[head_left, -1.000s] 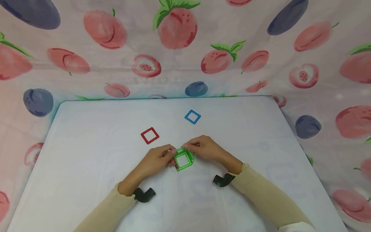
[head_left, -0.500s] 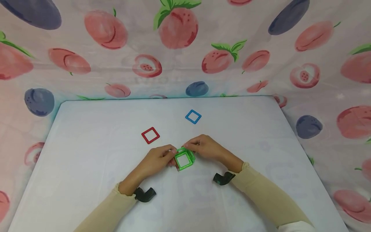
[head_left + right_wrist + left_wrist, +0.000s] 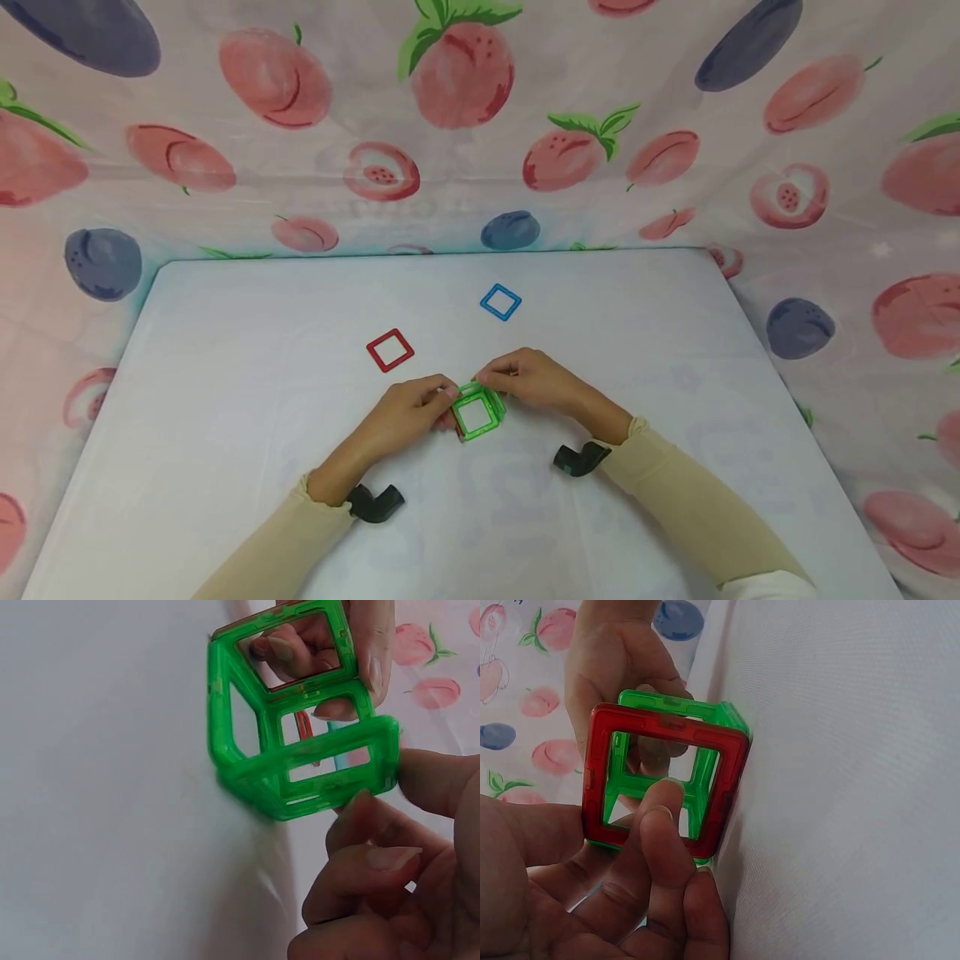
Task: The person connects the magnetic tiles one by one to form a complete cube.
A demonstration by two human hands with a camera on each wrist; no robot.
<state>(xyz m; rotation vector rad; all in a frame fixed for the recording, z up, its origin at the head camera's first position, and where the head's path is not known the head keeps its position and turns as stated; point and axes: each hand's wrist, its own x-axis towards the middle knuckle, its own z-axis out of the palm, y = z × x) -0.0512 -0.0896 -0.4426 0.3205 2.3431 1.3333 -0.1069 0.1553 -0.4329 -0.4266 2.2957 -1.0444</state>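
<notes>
Several square magnetic tiles, green with a red one on one side, stand joined as a hollow cube (image 3: 481,432) on the white table. My left hand (image 3: 408,414) holds it on the left; in the left wrist view the thumb and fingers lie at the edges of the red tile (image 3: 671,729), with fingertips in front of its opening. From the far right, my right hand (image 3: 531,385) pinches a green tile (image 3: 330,780) between thumb and finger, its other fingers loosely curled below. In the right wrist view the cube's inside shows through an open side.
A red square tile (image 3: 372,353) lies flat behind my left hand. Farther back, a blue square tile (image 3: 488,310) rests on the white table (image 3: 247,358). A fruit-print cloth (image 3: 450,167) hangs behind the table's back edge.
Both hands keep their hold on the tile cube, nearly still. The whole head view has shifted very slightly.
</notes>
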